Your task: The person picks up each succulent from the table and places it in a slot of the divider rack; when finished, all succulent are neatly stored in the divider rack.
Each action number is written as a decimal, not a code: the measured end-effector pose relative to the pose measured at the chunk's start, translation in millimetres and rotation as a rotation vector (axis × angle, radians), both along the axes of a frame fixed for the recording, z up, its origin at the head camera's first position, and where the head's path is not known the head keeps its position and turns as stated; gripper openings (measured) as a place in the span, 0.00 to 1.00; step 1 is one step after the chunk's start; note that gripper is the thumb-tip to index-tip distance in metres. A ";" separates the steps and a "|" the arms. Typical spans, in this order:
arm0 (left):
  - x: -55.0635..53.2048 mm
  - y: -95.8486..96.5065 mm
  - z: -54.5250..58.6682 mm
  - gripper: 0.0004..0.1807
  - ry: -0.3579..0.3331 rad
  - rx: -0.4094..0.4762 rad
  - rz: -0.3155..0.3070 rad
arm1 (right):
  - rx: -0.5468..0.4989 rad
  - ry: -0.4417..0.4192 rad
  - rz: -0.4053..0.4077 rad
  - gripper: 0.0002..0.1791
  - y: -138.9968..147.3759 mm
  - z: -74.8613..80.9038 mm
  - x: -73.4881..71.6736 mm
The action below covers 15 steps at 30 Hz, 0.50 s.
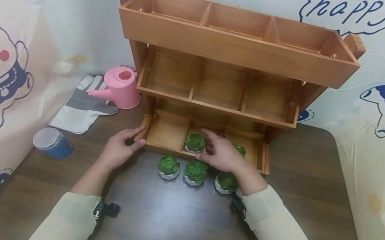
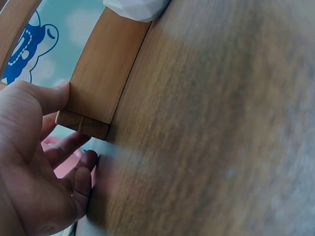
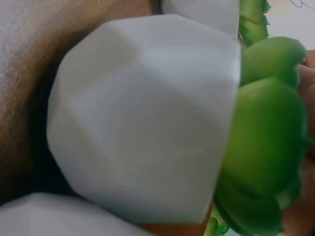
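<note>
At the bottom left of the three-tiered wooden planter shelf (image 1: 228,49), my left hand (image 1: 120,147) holds the end of the lowest tier. Its thumb lies on the front board (image 2: 106,64), with fingers around the end. My right hand (image 1: 225,153) reaches over the lowest tier, thumb and fingers spread at the right side of a small potted succulent (image 1: 195,142) in the middle compartment. Another succulent (image 1: 239,149) shows behind that hand in the right compartment. A white faceted pot (image 3: 147,118) with green leaves fills the right wrist view and hides most of the hand.
Three potted succulents, left (image 1: 168,166), middle (image 1: 195,172) and right (image 1: 226,182), stand on the table before the shelf. To the left are a pink watering can (image 1: 126,89), grey-white gloves (image 1: 80,111) and a blue jar (image 1: 54,143). Printed cloth (image 1: 88,29) hangs around the table.
</note>
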<state>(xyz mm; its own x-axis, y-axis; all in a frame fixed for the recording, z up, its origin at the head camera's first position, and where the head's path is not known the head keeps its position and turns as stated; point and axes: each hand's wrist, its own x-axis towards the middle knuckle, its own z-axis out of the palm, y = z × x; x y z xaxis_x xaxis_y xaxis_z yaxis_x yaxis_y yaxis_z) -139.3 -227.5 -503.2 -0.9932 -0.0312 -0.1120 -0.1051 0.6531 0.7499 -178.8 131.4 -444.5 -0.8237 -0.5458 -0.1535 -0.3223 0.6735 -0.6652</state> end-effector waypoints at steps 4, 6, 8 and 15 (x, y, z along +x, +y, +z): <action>0.2 -1.0 -0.8 0.33 0.017 -0.007 -0.003 | -0.052 0.012 0.004 0.48 2.6 -0.9 2.8; 0.3 -1.0 -1.2 0.33 0.024 -0.007 -0.005 | -0.082 0.015 0.008 0.48 4.8 -0.3 5.2; 0.3 -1.0 -1.4 0.33 0.027 -0.007 -0.005 | -0.107 0.017 0.008 0.47 7.3 0.8 8.1; 0.4 -0.7 -1.0 0.32 0.029 -0.002 0.000 | -0.149 0.006 -0.002 0.45 18.2 5.3 17.7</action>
<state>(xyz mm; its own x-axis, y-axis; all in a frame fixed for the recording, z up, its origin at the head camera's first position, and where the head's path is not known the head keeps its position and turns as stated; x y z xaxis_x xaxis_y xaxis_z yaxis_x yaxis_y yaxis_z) -138.9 -228.2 -504.1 -0.9960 -0.0311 -0.0833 -0.0833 0.6549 0.7511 -161.1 149.6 -439.2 -0.8257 -0.5601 -0.0666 -0.3248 0.5686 -0.7558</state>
